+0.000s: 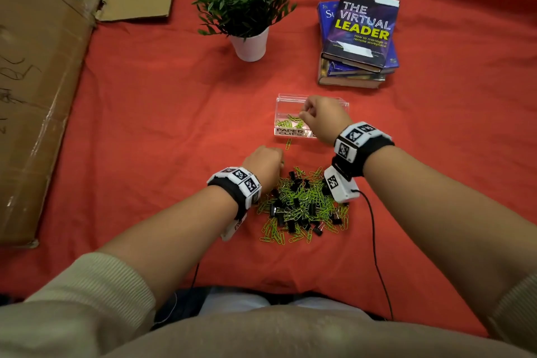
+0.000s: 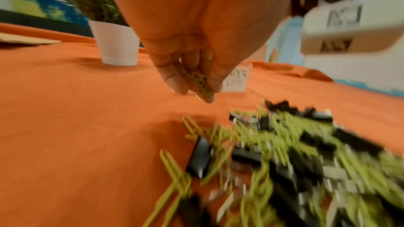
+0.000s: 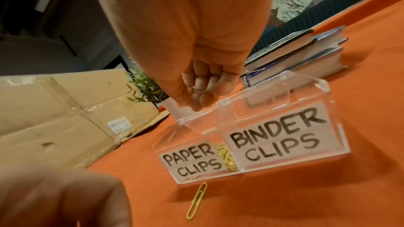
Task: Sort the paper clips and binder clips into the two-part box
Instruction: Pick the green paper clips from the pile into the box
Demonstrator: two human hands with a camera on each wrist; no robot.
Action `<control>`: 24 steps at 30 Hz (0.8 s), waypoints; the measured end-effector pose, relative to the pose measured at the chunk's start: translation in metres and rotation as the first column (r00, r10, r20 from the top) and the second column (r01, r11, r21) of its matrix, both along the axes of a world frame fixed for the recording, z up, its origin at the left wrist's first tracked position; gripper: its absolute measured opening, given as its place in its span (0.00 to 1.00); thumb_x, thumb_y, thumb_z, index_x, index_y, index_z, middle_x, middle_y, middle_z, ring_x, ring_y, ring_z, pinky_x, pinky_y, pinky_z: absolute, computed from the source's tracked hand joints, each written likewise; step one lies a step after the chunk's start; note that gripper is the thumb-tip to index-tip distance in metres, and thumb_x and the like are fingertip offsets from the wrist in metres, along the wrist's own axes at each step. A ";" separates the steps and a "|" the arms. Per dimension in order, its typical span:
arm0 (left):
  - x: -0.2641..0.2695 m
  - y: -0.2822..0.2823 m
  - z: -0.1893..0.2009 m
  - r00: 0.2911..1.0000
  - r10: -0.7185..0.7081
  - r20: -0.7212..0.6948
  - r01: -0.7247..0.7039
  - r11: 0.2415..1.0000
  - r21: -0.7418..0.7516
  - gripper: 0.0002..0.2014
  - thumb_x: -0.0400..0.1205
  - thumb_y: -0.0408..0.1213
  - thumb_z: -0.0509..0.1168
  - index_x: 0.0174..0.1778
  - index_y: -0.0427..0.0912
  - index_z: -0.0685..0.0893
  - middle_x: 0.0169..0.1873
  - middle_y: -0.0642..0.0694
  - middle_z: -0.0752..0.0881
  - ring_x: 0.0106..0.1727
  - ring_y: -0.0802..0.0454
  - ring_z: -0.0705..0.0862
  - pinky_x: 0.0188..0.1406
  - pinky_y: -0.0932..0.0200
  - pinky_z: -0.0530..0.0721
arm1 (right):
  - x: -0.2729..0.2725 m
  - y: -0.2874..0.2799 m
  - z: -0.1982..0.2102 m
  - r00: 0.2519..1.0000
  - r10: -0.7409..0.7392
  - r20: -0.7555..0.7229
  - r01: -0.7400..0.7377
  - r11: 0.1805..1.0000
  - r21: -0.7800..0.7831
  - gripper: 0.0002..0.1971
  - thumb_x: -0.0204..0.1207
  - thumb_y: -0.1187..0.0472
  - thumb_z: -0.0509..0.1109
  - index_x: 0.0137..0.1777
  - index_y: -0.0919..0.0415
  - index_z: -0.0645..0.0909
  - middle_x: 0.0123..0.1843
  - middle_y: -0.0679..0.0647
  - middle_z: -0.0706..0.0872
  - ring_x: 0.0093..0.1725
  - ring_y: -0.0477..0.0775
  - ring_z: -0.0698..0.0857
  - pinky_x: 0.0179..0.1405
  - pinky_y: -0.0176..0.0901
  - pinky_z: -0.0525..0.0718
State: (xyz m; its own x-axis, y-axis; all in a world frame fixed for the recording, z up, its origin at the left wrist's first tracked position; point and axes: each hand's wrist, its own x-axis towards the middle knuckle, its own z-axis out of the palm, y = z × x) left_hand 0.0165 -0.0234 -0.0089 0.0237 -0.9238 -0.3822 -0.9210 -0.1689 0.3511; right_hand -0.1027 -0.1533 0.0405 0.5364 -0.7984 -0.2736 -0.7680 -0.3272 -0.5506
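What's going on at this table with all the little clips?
A person is sorting a mixed pile of green paper clips and black binder clips into a clear two-part box. The right hand is over the side labelled paper clips, which already holds some green ones, and pinches something small and thin. The left hand pinches a few green paper clips beside the pile. One stray paper clip lies in front of the box. The binder clip side looks empty.
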 end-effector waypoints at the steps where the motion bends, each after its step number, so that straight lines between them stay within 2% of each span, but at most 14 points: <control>1: 0.001 -0.003 0.006 0.998 0.048 -0.033 -0.048 0.999 -0.005 0.06 0.83 0.32 0.59 0.50 0.41 0.82 0.47 0.44 0.87 0.52 0.45 0.82 0.53 0.50 0.81 | 0.003 -0.001 -0.001 1.000 0.007 -0.027 -0.007 1.000 -0.010 0.08 0.80 0.59 0.64 0.52 0.62 0.80 0.42 0.56 0.84 0.41 0.55 0.82 0.39 0.43 0.76; 4: 0.007 -0.021 0.028 0.969 0.197 -0.147 -0.204 0.978 -0.033 0.08 0.85 0.36 0.58 0.54 0.41 0.81 0.47 0.47 0.85 0.47 0.49 0.83 0.48 0.55 0.81 | 0.002 0.007 -0.001 0.999 -0.028 -0.038 0.025 0.996 -0.081 0.10 0.80 0.60 0.62 0.53 0.65 0.81 0.44 0.59 0.86 0.43 0.58 0.84 0.39 0.43 0.77; 7: 0.015 -0.049 0.042 0.950 0.234 -0.207 -0.263 0.957 -0.121 0.07 0.85 0.37 0.59 0.52 0.41 0.81 0.48 0.45 0.86 0.47 0.47 0.85 0.51 0.50 0.85 | -0.009 0.032 -0.019 0.993 -0.013 -0.114 0.015 1.000 0.021 0.11 0.81 0.63 0.61 0.47 0.67 0.85 0.42 0.59 0.89 0.38 0.55 0.86 0.36 0.41 0.85; 10: 0.016 -0.078 0.046 0.969 0.191 -0.156 -0.214 0.966 -0.146 0.06 0.84 0.35 0.60 0.51 0.40 0.81 0.50 0.42 0.86 0.49 0.43 0.85 0.52 0.47 0.85 | -0.017 0.059 -0.041 0.968 0.051 -0.246 -0.014 0.988 0.153 0.13 0.79 0.58 0.65 0.43 0.68 0.84 0.40 0.60 0.88 0.36 0.55 0.86 0.35 0.42 0.86; 13: 0.011 -0.096 0.041 0.985 0.164 -0.053 -0.168 0.983 -0.077 0.08 0.84 0.34 0.60 0.54 0.37 0.82 0.53 0.38 0.85 0.50 0.38 0.86 0.51 0.47 0.85 | -0.017 0.069 -0.052 0.950 0.083 -0.302 -0.042 0.990 0.138 0.14 0.77 0.55 0.67 0.40 0.68 0.79 0.40 0.59 0.84 0.40 0.60 0.85 0.35 0.46 0.83; 16: 0.008 -0.098 0.038 0.990 0.139 -0.031 -0.140 0.989 -0.036 0.11 0.84 0.34 0.60 0.59 0.36 0.82 0.57 0.36 0.85 0.55 0.37 0.85 0.55 0.48 0.84 | -0.016 0.072 -0.053 0.946 0.101 -0.307 -0.061 0.989 0.135 0.12 0.77 0.58 0.67 0.36 0.65 0.75 0.38 0.62 0.81 0.41 0.62 0.85 0.34 0.43 0.77; 19: 0.009 -0.084 0.037 0.991 0.118 -0.062 -0.124 0.985 -0.117 0.14 0.82 0.35 0.62 0.63 0.38 0.80 0.62 0.39 0.82 0.60 0.40 0.82 0.60 0.47 0.82 | -0.017 0.071 -0.052 0.955 0.060 -0.292 -0.004 0.982 0.188 0.10 0.77 0.61 0.65 0.37 0.66 0.76 0.37 0.61 0.79 0.37 0.61 0.81 0.33 0.44 0.75; 22: 0.010 -0.055 0.033 0.986 0.137 -0.093 -0.152 0.973 -0.172 0.09 0.81 0.35 0.62 0.55 0.42 0.82 0.56 0.44 0.82 0.54 0.45 0.83 0.57 0.47 0.84 | -0.023 0.066 -0.049 0.970 -0.039 -0.242 0.096 0.968 0.230 0.09 0.79 0.62 0.63 0.39 0.65 0.77 0.35 0.57 0.79 0.34 0.58 0.79 0.31 0.42 0.74; 24: 0.009 -0.031 0.024 0.985 0.162 -0.062 -0.165 0.985 -0.049 0.06 0.80 0.34 0.63 0.50 0.41 0.83 0.51 0.45 0.84 0.49 0.47 0.84 0.54 0.49 0.86 | -0.031 0.063 -0.048 0.983 -0.135 -0.127 0.164 0.951 0.264 0.09 0.79 0.63 0.64 0.37 0.62 0.78 0.31 0.54 0.79 0.27 0.52 0.76 0.22 0.37 0.74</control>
